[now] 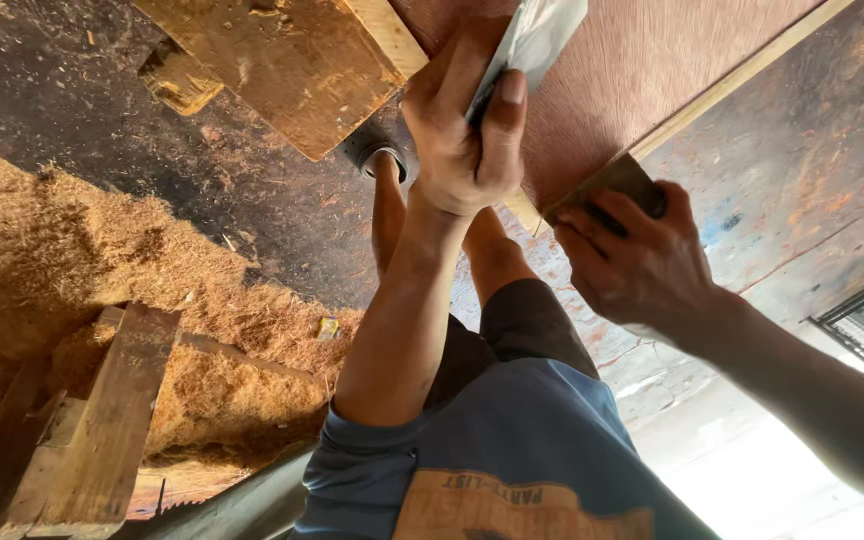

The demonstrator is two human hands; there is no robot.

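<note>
A reddish plywood panel (612, 90) fills the far right, and the left hand (462, 130) clamps a flat grey scraper blade (532, 40) against it — fingers wrapped tight around the blade. The right hand (642, 265) grips the panel's near corner, fingers curled over the edge. Sawdust (42, 260) heaps up at left — a rough plank (102, 420) lies near it.

At the bottom of your view, the front of your blue shirt carries a printed patch (522, 508): a tan, roughly rectangular panel with darker brown lettering along its upper edge and an orange band beneath, cut off by the frame's lower edge. You have no packages, signs or screens in view.
</note>
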